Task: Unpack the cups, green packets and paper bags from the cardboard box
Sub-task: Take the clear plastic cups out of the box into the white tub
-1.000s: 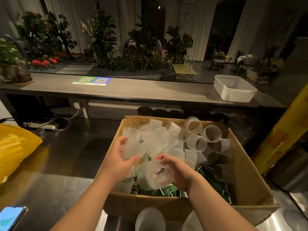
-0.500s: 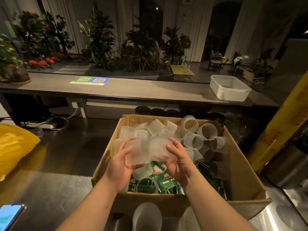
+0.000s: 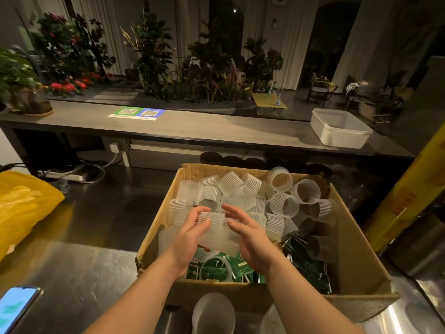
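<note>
Both hands have drawn closer together since the earlier frame, squeezing the held cups [image 3: 216, 233] into a tighter bundle above the near half of the cardboard box [image 3: 356, 249]. Left hand [image 3: 187, 239]: fingers curled round the bundle. Right hand [image 3: 251, 242]: fingers nearly straight, pressed against its opposite side. Green packets [image 3: 305, 256] lie in the box below the hands. Loose cups [image 3: 284, 204] fill the box's far half. Beyond the box, a white tub [image 3: 339, 128] sits on the counter [image 3: 192, 126].
</note>
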{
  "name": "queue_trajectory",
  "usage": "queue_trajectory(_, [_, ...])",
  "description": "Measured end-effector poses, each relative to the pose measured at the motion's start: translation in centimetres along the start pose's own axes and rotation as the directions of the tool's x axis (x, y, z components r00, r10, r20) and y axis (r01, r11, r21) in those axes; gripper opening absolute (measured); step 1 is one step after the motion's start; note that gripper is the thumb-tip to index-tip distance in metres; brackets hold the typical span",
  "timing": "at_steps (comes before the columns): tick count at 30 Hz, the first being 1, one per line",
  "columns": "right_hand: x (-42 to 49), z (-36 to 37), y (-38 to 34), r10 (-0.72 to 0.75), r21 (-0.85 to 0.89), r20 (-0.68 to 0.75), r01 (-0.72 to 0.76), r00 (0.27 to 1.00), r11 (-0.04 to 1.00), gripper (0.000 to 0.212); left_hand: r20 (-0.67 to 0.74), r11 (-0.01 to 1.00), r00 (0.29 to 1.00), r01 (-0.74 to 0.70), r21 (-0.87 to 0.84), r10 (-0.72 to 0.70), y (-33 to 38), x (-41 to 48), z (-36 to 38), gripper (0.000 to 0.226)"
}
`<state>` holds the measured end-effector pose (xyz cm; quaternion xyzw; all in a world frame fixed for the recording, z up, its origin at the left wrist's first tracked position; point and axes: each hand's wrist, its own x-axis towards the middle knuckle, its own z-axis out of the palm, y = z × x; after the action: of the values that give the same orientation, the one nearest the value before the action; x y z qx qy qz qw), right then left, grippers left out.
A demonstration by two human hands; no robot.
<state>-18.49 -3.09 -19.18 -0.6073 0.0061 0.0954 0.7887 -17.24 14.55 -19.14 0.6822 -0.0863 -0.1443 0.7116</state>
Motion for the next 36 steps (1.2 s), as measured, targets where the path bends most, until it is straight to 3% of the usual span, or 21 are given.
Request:
queue_trajectory(3, [0.1, 0.5, 0.4, 0.032, 0.052, 0.072, -0.036, 0.997, 0.998, 0.082, 0.024, 0.995, 0.999, 0.025, 0.096, -0.028, -0.2, 0.1, 0.1, 0.029])
queue_trajectory(5, [0.4, 0.8, 0.5, 0.042, 0.139, 0.107, -0.056, 0.993, 0.989, 0.097, 0.025, 0.986, 0.999, 0.026, 0.164, -0.031, -0.1, 0.0, 0.3, 0.038])
queue_trajectory(9, [0.8, 0.6, 0.9, 0.046, 0.221, 0.099, -0.067, 0.994, 0.973, 0.084, 0.008, 0.961, 1.000, -0.001, 0.276, -0.001, 0.0, -0.1, 0.5, 0.060])
queue_trajectory(11, [0.6, 0.3, 0.2, 0.008, 0.303, 0.001, -0.008, 1.000, 0.953, 0.077, -0.034, 0.982, 0.999, -0.009, 0.188, 0.015, 0.0, 0.0, 0.3, 0.060])
queue_trajectory(14, [0.5, -1.3, -1.0, -0.031, 0.370, -0.364, 0.174, 0.931, 0.913, 0.052, -0.184, 0.996, 0.981, -0.056, 0.073, 0.068, 0.0, 0.1, -0.3, 0.059])
queue_trajectory(16, [0.5, -2.2, -1.4, -0.050, 0.170, -0.613, 0.193, 0.788, 0.966, 0.027, -0.265, 0.990, 0.955, -0.116, 0.080, 0.133, -0.1, 0.1, -0.6, 0.062])
queue_trajectory(18, [0.8, -2.5, -1.0, -0.084, -0.096, -0.675, 0.025, 0.733, 0.995, 0.013, -0.301, 0.986, 0.940, -0.140, 0.093, 0.162, -0.3, 0.2, -0.7, 0.067])
queue_trajectory(20, [0.9, -2.1, 0.0, -0.027, -0.289, -0.567, -0.168, 0.823, 0.942, 0.021, -0.327, 0.983, 0.929, -0.148, 0.107, 0.175, -0.4, 0.2, -0.6, 0.064])
queue_trajectory(23, [0.9, -1.0, 0.9, 0.082, -0.514, -0.372, -0.278, 0.925, 0.811, 0.041, -0.344, 0.980, 0.918, -0.174, 0.102, 0.198, -0.4, 0.3, -0.6, 0.062])
queue_trajectory(27, [0.9, -0.6, 1.0, 0.041, -0.636, -0.332, -0.256, 0.942, 0.728, 0.046, -0.336, 0.970, 0.914, -0.184, 0.159, 0.228, -0.8, 0.1, -0.8, 0.066])
queue_trajectory(29, [1.2, -0.6, 1.0, -0.070, -0.719, -0.332, -0.205, 0.941, 0.665, 0.037, -0.335, 0.968, 0.913, -0.185, 0.171, 0.234, -0.8, 0.1, -0.8, 0.068])
queue_trajectory(31, [1.1, -0.6, 0.9, -0.090, -0.773, -0.295, -0.182, 0.951, 0.608, 0.026, -0.347, 0.966, 0.907, -0.185, 0.183, 0.239, -0.9, 0.2, -0.8, 0.069])
queue_trajectory(34, [0.4, -0.1, 1.1, 0.021, -0.858, -0.138, -0.131, 0.990, 0.497, 0.051, -0.365, 0.965, 0.901, -0.172, 0.198, 0.235, -1.0, 0.2, -0.9, 0.070])
queue_trajectory(36, [0.6, 0.1, 1.3, -0.034, -0.905, -0.172, -0.145, 0.985, 0.399, 0.052, -0.363, 0.966, 0.903, -0.165, 0.198, 0.229, -1.0, 0.2, -1.0, 0.073])
